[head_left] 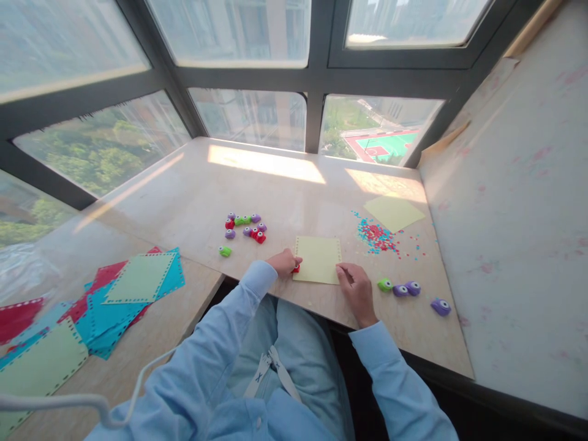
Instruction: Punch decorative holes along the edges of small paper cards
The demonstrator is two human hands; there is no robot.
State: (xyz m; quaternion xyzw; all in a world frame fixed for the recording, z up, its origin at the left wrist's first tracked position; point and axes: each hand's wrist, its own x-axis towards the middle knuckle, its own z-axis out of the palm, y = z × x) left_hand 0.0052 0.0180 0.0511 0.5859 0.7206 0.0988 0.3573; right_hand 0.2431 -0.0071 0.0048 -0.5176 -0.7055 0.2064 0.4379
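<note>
A pale yellow paper sheet [316, 260] lies before me at the table's front edge, with small punched notches along its left and right sides. My left hand [283, 263] is closed over a small red hole punch [296, 268] at the sheet's left edge, index finger on top; the fingers partly cover the punch. At the lower right edge, my right hand [357, 288] pinches the paper between thumb and fingers. Right of that hand stand a green punch [384, 285], two purple punches [407, 288] and another purple punch [441, 307], each with an eye on it.
Several small punches [245, 226] cluster at the back left, with a green one [225, 251] nearer me. Red and blue paper dots [377, 237] lie beside another yellow sheet [395, 213]. Edge-punched coloured sheets [133, 278] overlap at left, near a white cable [138, 386].
</note>
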